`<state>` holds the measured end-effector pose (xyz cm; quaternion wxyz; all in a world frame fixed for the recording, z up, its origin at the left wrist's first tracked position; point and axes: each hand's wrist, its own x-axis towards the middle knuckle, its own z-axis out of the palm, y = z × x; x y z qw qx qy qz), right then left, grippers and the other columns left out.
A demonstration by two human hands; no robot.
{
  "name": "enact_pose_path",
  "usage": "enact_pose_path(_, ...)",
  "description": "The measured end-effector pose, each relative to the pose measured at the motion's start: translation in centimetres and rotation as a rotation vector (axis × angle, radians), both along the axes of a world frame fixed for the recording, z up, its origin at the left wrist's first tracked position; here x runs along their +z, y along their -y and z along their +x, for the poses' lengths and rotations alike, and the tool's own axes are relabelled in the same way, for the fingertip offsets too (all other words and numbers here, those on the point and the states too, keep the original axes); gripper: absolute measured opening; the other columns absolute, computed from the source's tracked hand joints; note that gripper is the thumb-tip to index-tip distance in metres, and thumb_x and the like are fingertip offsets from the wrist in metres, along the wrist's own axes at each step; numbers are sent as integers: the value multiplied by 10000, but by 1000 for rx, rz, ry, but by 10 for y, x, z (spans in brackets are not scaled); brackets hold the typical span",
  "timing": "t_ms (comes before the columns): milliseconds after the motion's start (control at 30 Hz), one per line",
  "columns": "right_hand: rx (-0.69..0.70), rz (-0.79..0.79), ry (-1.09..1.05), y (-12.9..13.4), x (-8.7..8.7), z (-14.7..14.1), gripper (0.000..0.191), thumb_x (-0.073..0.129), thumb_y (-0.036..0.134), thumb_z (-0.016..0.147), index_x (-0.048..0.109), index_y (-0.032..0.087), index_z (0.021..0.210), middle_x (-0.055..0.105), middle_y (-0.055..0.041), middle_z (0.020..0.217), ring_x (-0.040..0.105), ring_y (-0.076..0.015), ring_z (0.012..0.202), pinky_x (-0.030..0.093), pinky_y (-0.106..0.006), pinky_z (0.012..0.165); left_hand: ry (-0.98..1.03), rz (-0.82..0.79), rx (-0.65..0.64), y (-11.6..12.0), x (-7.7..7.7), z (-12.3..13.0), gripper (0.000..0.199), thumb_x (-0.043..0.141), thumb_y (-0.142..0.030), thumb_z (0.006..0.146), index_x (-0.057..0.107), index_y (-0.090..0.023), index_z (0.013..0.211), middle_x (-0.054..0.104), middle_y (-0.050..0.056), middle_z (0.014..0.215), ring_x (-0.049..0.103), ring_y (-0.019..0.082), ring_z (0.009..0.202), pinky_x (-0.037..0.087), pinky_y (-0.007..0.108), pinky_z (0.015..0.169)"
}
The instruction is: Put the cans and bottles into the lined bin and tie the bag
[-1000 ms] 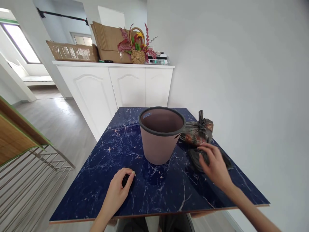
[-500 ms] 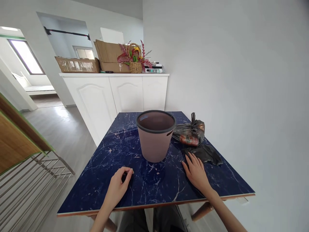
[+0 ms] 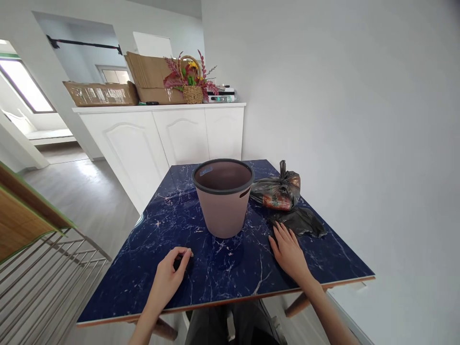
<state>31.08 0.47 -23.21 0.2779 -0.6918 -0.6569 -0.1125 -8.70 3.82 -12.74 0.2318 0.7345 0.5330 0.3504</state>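
Observation:
A pinkish-brown bin point(image 3: 224, 211) with a dark rim stands upright on the blue marbled table point(image 3: 143, 268). My left hand point(image 3: 172, 269) rests on the table to the bin's lower left, fingers curled with thumb and fingertips together; nothing shows in it. Right of the bin, my right hand point(image 3: 288, 249) lies flat with fingers apart, its fingertips at the near edge of a crumpled black plastic bag point(image 3: 304, 221). Behind that bag sits a knotted dark, see-through bag point(image 3: 276, 191) with a red item inside.
A white cabinet point(image 3: 132, 141) behind the table carries cardboard boxes point(image 3: 100, 94), a flower basket point(image 3: 193, 94) and a bottle point(image 3: 224, 98). At the left is a metal rack point(image 3: 53, 278). A grey-white wall point(image 3: 341, 120) borders the right side.
The whole view has shifted slightly, so the table and bin appear a little further left and higher. Both hands keep the same poses on the table.

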Motion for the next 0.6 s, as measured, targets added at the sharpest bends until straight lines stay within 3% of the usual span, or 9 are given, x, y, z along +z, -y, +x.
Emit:
enact_pose_path(200, 5, -8, -31, 2, 5, -2, 635, 273, 495, 1152, 557, 117, 1575, 524, -192, 1644, 422, -354, 1580, 337, -603, 1286, -20, 10, 11, -2, 1, 1, 460, 552, -657, 1000, 750, -244, 963, 805, 46, 960, 743, 240, 850, 546, 304, 740)
enact_pose_path(367, 28, -18, -45, 6, 10, -2, 544, 309, 457, 1155, 603, 236, 1556, 469, -123, 1698, 367, -334, 1613, 339, -599, 1288, -24, 11, 11, -1, 3, 2, 461, 557, -661, 1000, 751, -244, 958, 805, 40, 948, 754, 235, 845, 549, 286, 714)
enact_pose_path(600, 2, 6, -65, 2, 6, -2, 637, 300, 497, 1146, 569, 82, 1547, 540, -211, 1626, 443, -362, 1566, 334, -601, 1288, -18, 12, 18, -1, 3, 2, 472, 556, -667, 997, 752, -239, 963, 806, 48, 947, 748, 237, 837, 556, 290, 729)
